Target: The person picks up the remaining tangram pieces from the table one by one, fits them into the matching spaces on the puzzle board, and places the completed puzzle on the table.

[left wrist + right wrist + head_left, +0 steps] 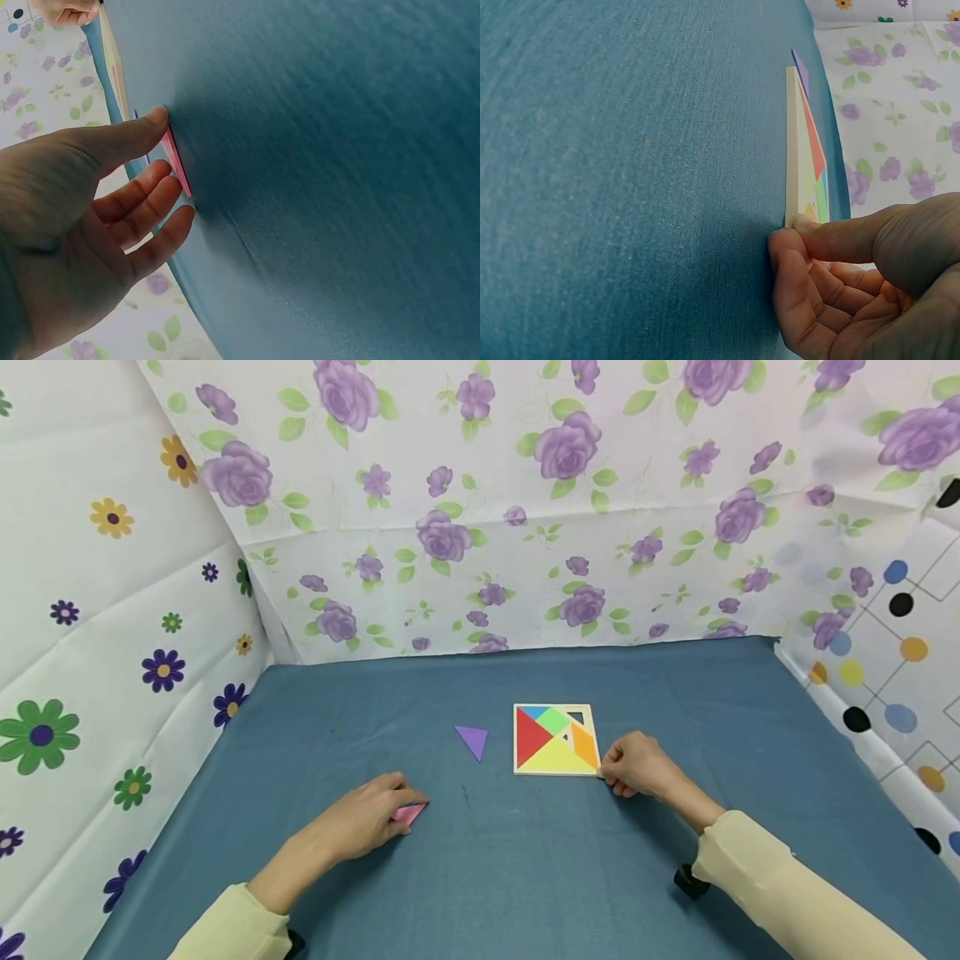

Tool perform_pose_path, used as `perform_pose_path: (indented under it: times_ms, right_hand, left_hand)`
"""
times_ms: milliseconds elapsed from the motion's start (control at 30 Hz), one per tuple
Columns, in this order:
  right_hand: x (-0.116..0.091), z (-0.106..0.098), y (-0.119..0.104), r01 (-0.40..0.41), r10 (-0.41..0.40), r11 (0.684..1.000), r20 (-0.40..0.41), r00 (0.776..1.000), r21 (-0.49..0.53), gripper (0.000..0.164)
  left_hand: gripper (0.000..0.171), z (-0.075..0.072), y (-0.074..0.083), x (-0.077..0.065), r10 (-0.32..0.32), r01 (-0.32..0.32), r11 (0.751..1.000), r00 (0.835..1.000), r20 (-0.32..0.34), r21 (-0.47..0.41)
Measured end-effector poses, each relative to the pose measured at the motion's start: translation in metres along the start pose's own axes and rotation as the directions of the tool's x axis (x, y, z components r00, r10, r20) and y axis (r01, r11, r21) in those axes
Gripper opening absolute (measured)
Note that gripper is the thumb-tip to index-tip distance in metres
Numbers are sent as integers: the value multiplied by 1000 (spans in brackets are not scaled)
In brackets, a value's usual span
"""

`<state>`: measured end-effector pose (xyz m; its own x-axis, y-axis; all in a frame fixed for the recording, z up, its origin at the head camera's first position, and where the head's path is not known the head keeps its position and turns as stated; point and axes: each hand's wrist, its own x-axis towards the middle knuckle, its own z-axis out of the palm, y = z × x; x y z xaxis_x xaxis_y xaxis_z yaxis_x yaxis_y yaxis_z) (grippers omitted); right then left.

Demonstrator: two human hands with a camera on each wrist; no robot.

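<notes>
My left hand (366,817) is low over the cloth on the left, thumb and fingers around the edges of a pink triangle tangram piece (408,812). In the left wrist view this pink piece (174,159) shows nearly edge-on between thumb and fingers. My right hand (637,763) pinches the near right corner of a square wooden tangram board (515,739). Red, yellow, blue, green and orange pieces lie in the board, with dark openings at its upper right and a small one near the middle. A purple triangle (476,741) lies on the cloth between the pink piece and the board.
A blue cloth (525,868) covers the table. Behind it hangs a white sheet with purple roses (442,535). A flower-print sheet (112,693) stands on the left, and one with coloured dots (892,693) on the right.
</notes>
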<state>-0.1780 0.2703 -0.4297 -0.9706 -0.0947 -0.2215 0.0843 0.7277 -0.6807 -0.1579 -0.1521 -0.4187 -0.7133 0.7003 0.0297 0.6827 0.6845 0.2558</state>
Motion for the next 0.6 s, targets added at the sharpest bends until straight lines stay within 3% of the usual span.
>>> perform_pose_path:
  times_ms: [600]
  right_hand:
    - [0,0,0,5,-5,1000,-5,1000,8,20]
  left_hand:
    - [34,-5,2,4,1,0,1000,1000,23,-30]
